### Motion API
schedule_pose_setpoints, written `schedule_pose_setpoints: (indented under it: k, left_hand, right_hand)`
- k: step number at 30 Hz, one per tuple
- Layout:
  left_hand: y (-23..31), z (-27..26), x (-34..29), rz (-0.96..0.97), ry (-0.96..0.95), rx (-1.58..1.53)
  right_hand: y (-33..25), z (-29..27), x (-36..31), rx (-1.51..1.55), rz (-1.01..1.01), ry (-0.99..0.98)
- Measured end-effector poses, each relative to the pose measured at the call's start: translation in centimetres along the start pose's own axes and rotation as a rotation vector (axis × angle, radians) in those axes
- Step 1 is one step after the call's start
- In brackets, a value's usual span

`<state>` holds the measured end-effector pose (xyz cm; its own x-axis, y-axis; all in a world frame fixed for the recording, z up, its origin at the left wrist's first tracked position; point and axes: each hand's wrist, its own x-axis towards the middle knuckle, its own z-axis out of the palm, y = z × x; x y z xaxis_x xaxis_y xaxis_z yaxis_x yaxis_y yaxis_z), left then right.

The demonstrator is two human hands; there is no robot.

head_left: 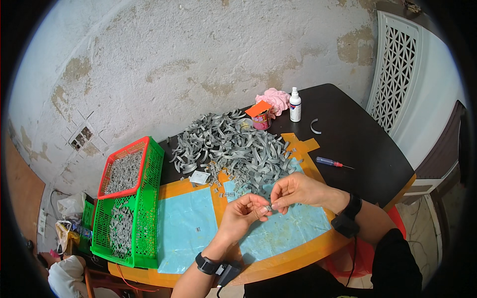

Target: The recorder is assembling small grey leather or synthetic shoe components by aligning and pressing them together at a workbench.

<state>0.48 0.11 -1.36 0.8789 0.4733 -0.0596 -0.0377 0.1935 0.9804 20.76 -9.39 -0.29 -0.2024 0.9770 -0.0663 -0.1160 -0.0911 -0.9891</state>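
Over the blue sheet [293, 233], my two hands meet at the fingertips. Between the thumb and fingers of my left hand [243, 213] is a small grey piece [268, 207], too small to make out in detail. My right hand [300, 191] is closed in a pinch at the same piece, its fingertips touching or nearly touching it. Just beyond the hands lie small grey clips [243, 185]. Behind them rises a heap of curved grey strips [233, 144].
At left, a green basket [144, 238] and a red-rimmed basket [144, 161] hold small grey parts. Rightward lie a screwdriver [330, 162] and a loose strip [314, 126]. A spray bottle [295, 107], pink cloth [276, 99] and can [262, 120] stand behind. Someone's leg [67, 275] shows lower left.
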Motion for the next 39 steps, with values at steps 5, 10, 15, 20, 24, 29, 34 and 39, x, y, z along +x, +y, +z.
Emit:
schedule_pose_setpoints:
  k: [5,10,15,20,24,29,34,39]
  left_hand:
    - [0.0,0.3,-0.1,0.059,0.017,0.054]
    - [0.0,0.3,0.1,0.065,0.018,0.069]
    - [0.0,0.1,0.0,0.051,-0.007,0.04]
    - [-0.1,0.0,0.1,0.039,-0.023,0.008]
    - [0.2,0.1,0.1,0.003,0.009,-0.001]
    - [0.2,-0.3,0.1,-0.052,0.013,-0.051]
    - [0.2,-0.5,0.1,-0.097,-0.008,-0.04]
    - [0.2,-0.9,0.1,-0.106,-0.047,-0.029]
  right_hand:
    - [0.0,0.1,0.0,-0.052,-0.019,0.017]
    - [0.6,-0.2,0.2,-0.084,-0.049,0.008]
    - [0.9,0.0,0.4,-0.109,-0.069,0.018]
    - [1.1,-0.2,0.5,-0.094,-0.09,-0.027]
    - [1.8,0.1,0.7,-0.012,-0.108,-0.008]
    - [1.5,1.1,0.7,0.007,-0.222,0.074]
    - [2.0,0.6,0.9,-0.308,-0.328,0.059]
    - [1.0,0.9,0.8,-0.543,-0.437,0.027]
